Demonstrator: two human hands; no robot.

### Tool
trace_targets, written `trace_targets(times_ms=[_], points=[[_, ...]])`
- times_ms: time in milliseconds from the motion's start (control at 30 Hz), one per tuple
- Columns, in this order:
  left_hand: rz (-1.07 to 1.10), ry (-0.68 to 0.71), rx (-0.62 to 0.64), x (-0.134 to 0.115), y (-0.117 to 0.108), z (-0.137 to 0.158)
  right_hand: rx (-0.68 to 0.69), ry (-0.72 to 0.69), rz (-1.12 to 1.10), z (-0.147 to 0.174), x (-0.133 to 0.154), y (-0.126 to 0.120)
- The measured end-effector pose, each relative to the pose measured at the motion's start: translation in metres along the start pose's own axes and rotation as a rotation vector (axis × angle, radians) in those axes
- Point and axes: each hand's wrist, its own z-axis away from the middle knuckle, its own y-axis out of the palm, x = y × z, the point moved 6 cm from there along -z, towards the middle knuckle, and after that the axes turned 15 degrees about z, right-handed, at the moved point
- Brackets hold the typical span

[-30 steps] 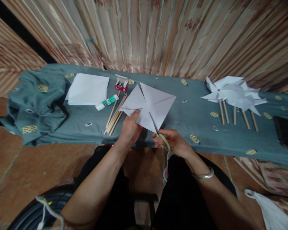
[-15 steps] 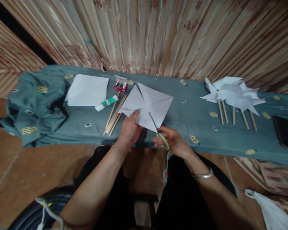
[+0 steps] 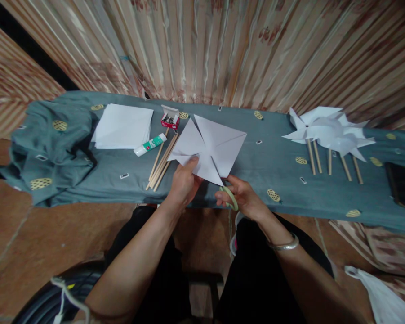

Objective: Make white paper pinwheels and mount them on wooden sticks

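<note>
My left hand (image 3: 185, 182) pinches a white square of paper (image 3: 224, 143) by its left lower part, thumb on top. Slits run inward from the corners of the sheet, parting it into pointed flaps around a joined middle. Scissors (image 3: 232, 198) with pale green handles are gripped in my right hand (image 3: 243, 196) at the paper's near corner; their blades are mostly hidden by the sheet. Just left of the paper lie several wooden sticks (image 3: 162, 166), along with a green and white glue tube (image 3: 150, 145) and an open red box (image 3: 170, 120) of small metal pins.
A stack of white paper (image 3: 124, 127) lies on the left of the green cloth (image 3: 266, 166). Several white paper pinwheels (image 3: 333, 128) on sticks overlap at the right, near a dark phone (image 3: 402, 185). Behind stands a pleated curtain (image 3: 219, 54).
The paper has turned slightly and shifted a little to the right in my left hand. The scissors stay at its near corner, with less of their blades showing.
</note>
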Motion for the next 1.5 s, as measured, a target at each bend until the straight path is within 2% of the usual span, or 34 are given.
trace_targets(times_ms=[233,400,567,1133,1500], points=[[-0.03,0.005,0.018,-0.0016,-0.0005,-0.0016,0.001,0.004,0.034,-0.0003,-0.003,-0.0018],[-0.063,0.035,0.08,-0.0027,0.0024,-0.0018,0.012,-0.02,0.046,0.001,-0.0017,-0.0024],[-0.135,0.04,0.066,-0.0015,-0.0011,-0.0021,0.019,-0.013,0.038,0.0014,-0.0006,-0.0021],[-0.149,0.032,0.101,-0.0029,0.0033,0.0006,-0.006,0.009,0.022,0.0015,-0.0018,-0.0021],[-0.155,0.036,0.11,-0.0016,0.0048,0.002,-0.027,-0.037,0.062,0.0022,0.0032,-0.0027]])
